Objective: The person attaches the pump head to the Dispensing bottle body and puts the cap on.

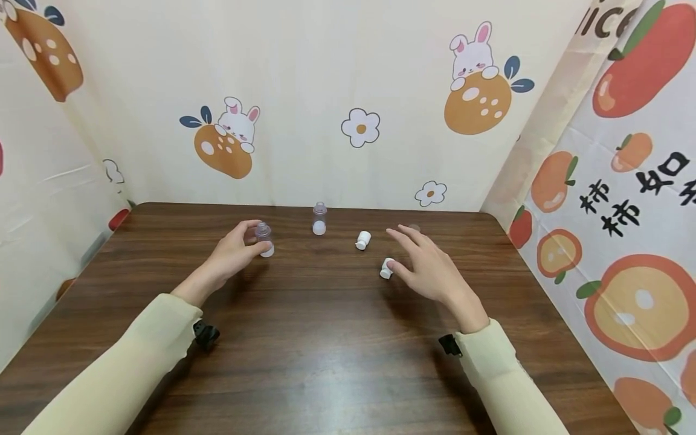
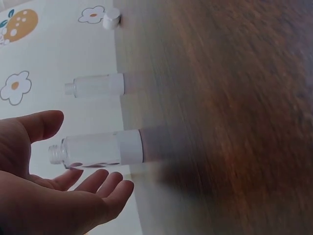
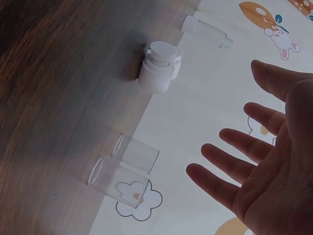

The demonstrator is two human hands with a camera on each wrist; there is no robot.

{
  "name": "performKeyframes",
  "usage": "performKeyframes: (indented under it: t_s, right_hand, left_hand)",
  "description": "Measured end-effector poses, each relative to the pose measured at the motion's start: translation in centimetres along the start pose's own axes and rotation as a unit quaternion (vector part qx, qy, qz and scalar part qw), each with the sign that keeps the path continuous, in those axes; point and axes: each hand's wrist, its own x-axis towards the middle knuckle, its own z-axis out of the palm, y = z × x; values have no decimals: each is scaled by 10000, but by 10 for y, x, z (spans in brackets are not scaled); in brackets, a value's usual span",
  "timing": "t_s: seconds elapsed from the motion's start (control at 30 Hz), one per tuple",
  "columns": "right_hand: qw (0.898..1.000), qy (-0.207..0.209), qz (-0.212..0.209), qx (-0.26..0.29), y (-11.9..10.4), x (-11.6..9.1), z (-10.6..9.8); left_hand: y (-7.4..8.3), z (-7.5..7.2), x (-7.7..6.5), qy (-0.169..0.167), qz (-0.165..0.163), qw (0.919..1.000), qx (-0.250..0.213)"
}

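Note:
My left hand (image 1: 231, 251) is held around a small clear bottle (image 2: 98, 148) with a white base, which stands upright on the table. Thumb and fingers lie on opposite sides of it, with a gap by the thumb in the left wrist view. A second such bottle (image 1: 319, 220) stands farther back. My right hand (image 1: 426, 266), fingers spread and straight, hovers above the table at the right. Near its thumb is a white cap-like piece (image 1: 386, 268), resembling a spray head; a similar white piece (image 1: 363, 240) sits behind it. The right hand holds nothing.
Two clear hollow cylinders, a nearer one (image 3: 117, 181) and a farther one (image 3: 137, 154), stand on the brown wooden table (image 1: 304, 338) by the right hand, which mostly hides them in the head view. Printed curtains (image 1: 304, 72) border the table's back and sides.

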Motion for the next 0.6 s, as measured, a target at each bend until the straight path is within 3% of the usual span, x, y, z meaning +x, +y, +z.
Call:
performKeyframes:
  t_s: [0.6]
  right_hand:
    - [10000, -71, 34, -43, -2, 1, 0]
  left_hand:
    - [1, 6, 10, -132, -305, 9991, -259]
